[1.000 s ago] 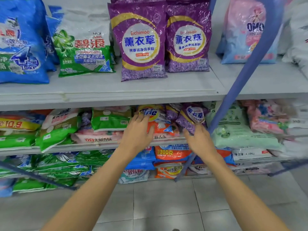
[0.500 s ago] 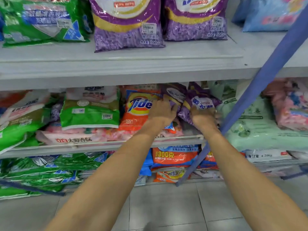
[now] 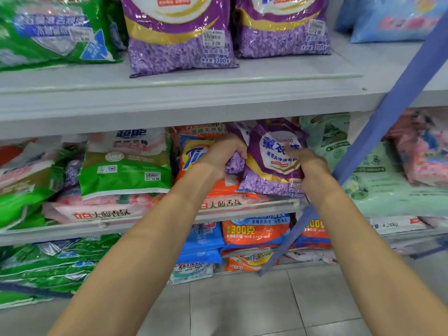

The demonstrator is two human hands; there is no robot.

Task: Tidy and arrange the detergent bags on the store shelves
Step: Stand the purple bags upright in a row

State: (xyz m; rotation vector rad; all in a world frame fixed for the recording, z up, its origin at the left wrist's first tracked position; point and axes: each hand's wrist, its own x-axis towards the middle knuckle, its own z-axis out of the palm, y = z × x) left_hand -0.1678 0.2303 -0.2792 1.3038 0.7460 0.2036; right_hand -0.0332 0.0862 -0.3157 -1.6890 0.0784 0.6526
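Left hand and right hand, fingers curled, grip a purple bag near the shelf's front edge.

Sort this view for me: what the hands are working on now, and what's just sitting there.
In hand: small purple bags on the middle shelf, gripped by left hand and right hand.
Just sitting: orange Tide bag, green bag, large purple bags on the top shelf, pale green bag, blue bar.
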